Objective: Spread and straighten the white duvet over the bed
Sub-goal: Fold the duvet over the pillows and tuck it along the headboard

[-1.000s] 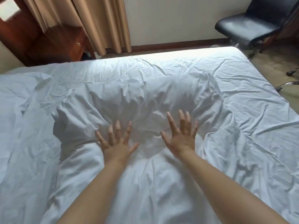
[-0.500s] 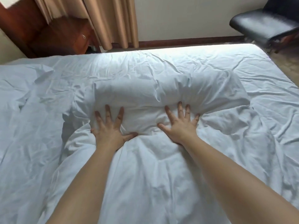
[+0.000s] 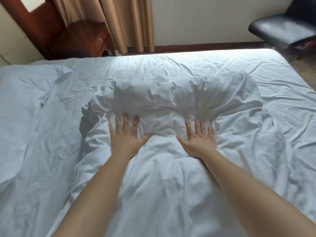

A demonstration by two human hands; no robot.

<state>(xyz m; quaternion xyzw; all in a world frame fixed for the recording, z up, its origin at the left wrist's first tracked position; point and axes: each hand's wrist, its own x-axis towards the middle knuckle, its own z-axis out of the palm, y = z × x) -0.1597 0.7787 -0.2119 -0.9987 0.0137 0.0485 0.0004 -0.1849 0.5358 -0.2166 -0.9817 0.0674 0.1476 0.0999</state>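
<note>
The white duvet (image 3: 171,185) lies wrinkled across the bed (image 3: 282,86), bunched into a raised ridge (image 3: 171,98) across the middle. My left hand (image 3: 125,137) lies flat on the duvet just before the ridge, fingers straight and spread, pressing the cloth. My right hand (image 3: 199,137) presses beside it in the same way, about a hand's width to the right. Both forearms reach in from the bottom of the view. A loose fold of white cloth (image 3: 56,74) sticks up at the far left of the bed.
Beyond the far edge of the bed are a pale wall, tan curtains (image 3: 130,23) and a dark wooden cabinet (image 3: 77,38) at the back left. A black padded chair (image 3: 283,29) stands at the back right, close to the bed's corner.
Both hands have slid forward across the duvet, pushing the bunched ridge farther away. The ridge is now longer and narrower.
</note>
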